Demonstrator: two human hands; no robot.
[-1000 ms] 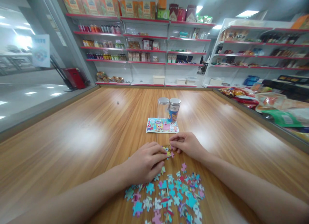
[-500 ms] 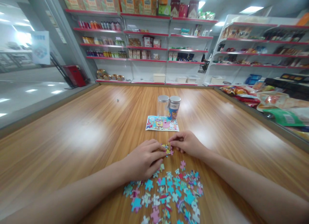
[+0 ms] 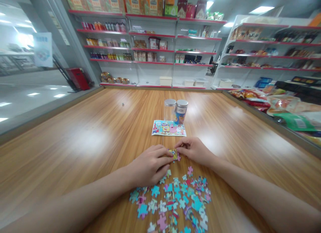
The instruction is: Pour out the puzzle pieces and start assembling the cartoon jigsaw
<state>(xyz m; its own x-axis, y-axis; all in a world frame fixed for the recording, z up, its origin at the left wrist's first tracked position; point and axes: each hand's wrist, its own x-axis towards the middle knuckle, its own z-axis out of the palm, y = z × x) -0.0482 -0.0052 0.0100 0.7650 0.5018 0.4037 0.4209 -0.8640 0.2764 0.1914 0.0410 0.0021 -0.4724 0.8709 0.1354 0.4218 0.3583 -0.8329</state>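
My left hand (image 3: 149, 165) and my right hand (image 3: 194, 150) meet over a small cluster of joined puzzle pieces (image 3: 174, 155) on the wooden table (image 3: 87, 142). Both hands have their fingers curled and pinch the cluster from either side. Just nearer to me lies a loose pile of several puzzle pieces (image 3: 175, 203), mostly blue and pink. Beyond my hands lies a cartoon picture card (image 3: 169, 128). Behind the card stand two cylindrical containers with silver lids, a clear one (image 3: 170, 110) and a blue printed one (image 3: 181, 111).
Snack bags (image 3: 281, 109) crowd the counter along the table's right edge. Shop shelves with boxes and bottles (image 3: 150, 45) fill the far wall. A tiny object (image 3: 122, 104) lies on the far left of the table. A red cart (image 3: 77, 78) stands left.
The camera tipped slightly, so the scene shifted in view. My hands stay pinched on the joined pieces, with only small finger movements.
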